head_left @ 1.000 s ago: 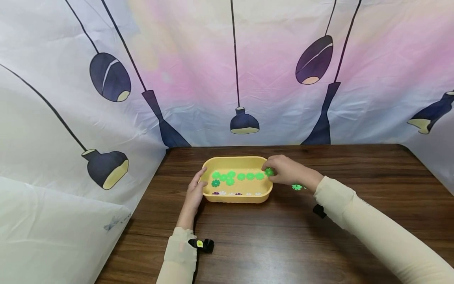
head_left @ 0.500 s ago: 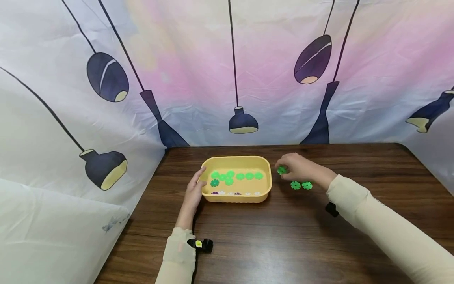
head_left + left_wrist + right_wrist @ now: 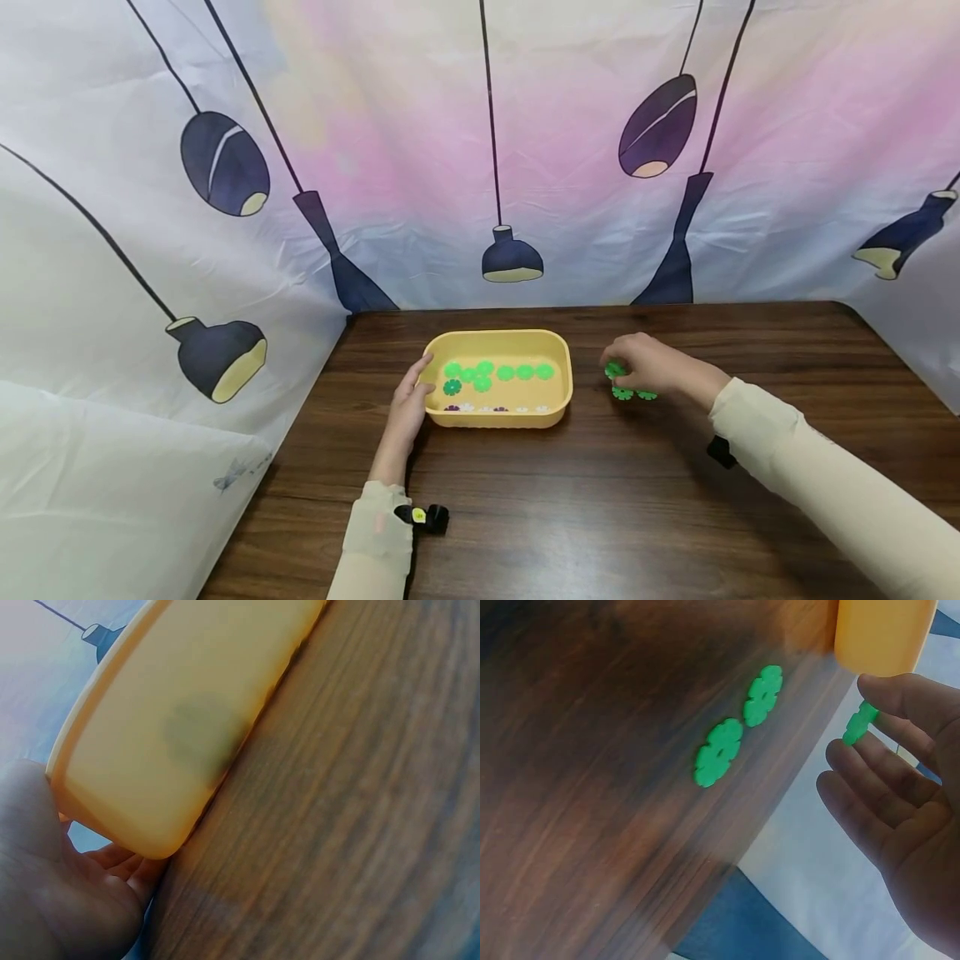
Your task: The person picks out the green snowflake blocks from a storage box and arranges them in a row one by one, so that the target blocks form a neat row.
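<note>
My left hand [image 3: 405, 412] holds the left end of a yellow plastic tray [image 3: 495, 421], its thumb and fingers at the rim; the left wrist view shows the tray wall [image 3: 135, 772] close up. Between thumb and fingers my right hand [image 3: 654, 363] pinches a green flower-shaped disc [image 3: 861, 722], held above the table to the right of the tray. Two more green discs, one nearer the tray [image 3: 763, 695] and one farther [image 3: 718, 752], lie side by side on the wood below. Inside the tray are several light green discs [image 3: 525, 372] and a darker green disc [image 3: 452, 387].
White and purple discs [image 3: 467, 408] line the tray's near side, partly hidden by its front wall. The dark wooden table [image 3: 525, 500] reaches back to a cloth backdrop [image 3: 585, 208] printed with hanging lamps. A black wrist camera [image 3: 433, 518] sits on the left sleeve.
My right hand has moved from the tray's right rim to the right, carrying the green disc toward the two discs on the table. The left hand stays at the tray.
</note>
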A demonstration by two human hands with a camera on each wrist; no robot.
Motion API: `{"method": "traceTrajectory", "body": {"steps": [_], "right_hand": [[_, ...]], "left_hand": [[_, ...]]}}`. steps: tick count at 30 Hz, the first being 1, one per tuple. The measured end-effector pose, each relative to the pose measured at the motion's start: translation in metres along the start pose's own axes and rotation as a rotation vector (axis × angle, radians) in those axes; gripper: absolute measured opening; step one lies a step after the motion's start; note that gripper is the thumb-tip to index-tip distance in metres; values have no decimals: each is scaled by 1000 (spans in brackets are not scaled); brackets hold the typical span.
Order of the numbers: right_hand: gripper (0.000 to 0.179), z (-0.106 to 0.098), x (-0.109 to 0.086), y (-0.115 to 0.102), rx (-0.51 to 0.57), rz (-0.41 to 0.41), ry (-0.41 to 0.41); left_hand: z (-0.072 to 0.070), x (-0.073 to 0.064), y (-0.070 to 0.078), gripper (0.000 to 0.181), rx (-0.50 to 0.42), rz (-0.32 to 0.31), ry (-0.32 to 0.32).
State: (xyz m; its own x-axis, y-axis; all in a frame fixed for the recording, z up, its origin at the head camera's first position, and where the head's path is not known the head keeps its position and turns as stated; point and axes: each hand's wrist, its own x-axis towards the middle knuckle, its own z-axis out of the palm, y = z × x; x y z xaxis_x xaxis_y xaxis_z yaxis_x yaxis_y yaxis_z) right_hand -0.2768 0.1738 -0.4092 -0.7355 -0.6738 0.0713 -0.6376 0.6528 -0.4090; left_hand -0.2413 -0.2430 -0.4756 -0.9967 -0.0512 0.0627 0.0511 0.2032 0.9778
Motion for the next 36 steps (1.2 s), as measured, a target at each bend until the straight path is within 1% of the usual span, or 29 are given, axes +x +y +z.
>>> {"method": "traceTrajectory", "body": {"steps": [3, 7, 13, 20, 23, 27, 32, 36], "right_hand": [[26, 0, -6, 3, 4, 10, 1], [26, 0, -13, 9, -17, 27, 2], [21, 1, -26, 20, -40, 39, -14], [24, -1, -44, 34, -27, 87, -15], [18, -2, -48, 37, -13, 100, -20], [11, 0, -52, 40, -20, 115, -29], [12, 4, -56, 44, -45, 116, -43], [12, 4, -57, 46, -43, 112, -38]], "left_hand": [[2, 0, 1, 58, -5, 3, 1], [3, 0, 1, 58, -1, -1, 0], [5, 0, -1, 57, 4, -5, 11], [3, 3, -2, 58, 14, 3, 9], [1, 4, -2, 58, 23, -5, 17], [-1, 3, -1, 58, 33, -12, 13], [-1, 4, -4, 58, 31, -18, 7], [0, 4, -3, 58, 24, -5, 1]]}}
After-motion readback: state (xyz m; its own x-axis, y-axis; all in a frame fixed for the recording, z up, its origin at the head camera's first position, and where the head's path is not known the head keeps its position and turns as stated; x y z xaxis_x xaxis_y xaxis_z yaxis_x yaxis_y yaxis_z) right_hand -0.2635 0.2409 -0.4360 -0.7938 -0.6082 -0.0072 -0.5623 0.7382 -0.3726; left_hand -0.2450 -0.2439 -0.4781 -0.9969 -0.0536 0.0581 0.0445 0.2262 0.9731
